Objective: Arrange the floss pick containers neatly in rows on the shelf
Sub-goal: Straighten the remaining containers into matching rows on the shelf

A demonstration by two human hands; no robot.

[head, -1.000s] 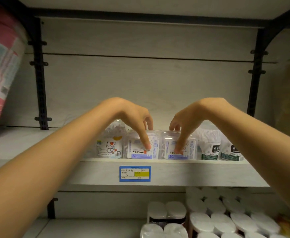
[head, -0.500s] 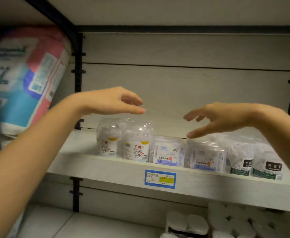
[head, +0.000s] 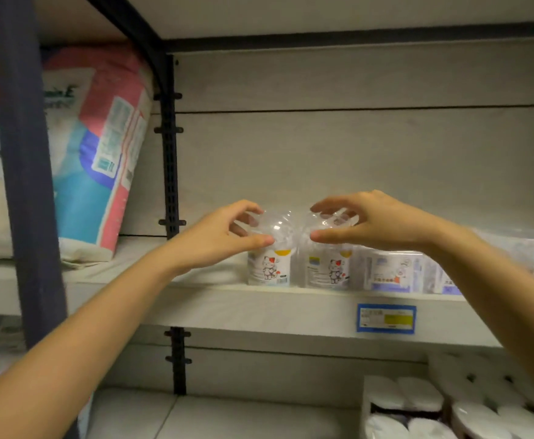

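while two dome-lid containers stand side by side at the shelf (head: 227, 307) front edge, the left hand (head: 227, 237) pinches the left container (head: 270, 255) at its clear dome and the right hand (head: 370, 224) pinches the right container (head: 329, 264). inside, contents are blurred. two square boxes (head: 392, 275) stand just right.

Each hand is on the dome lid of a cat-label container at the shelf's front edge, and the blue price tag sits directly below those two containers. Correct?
Not quite. The left hand and right hand do grip the dome lids of the left cat-label container and the right cat-label container at the shelf front. But the head view shows the blue price tag off to their right, under the square boxes.
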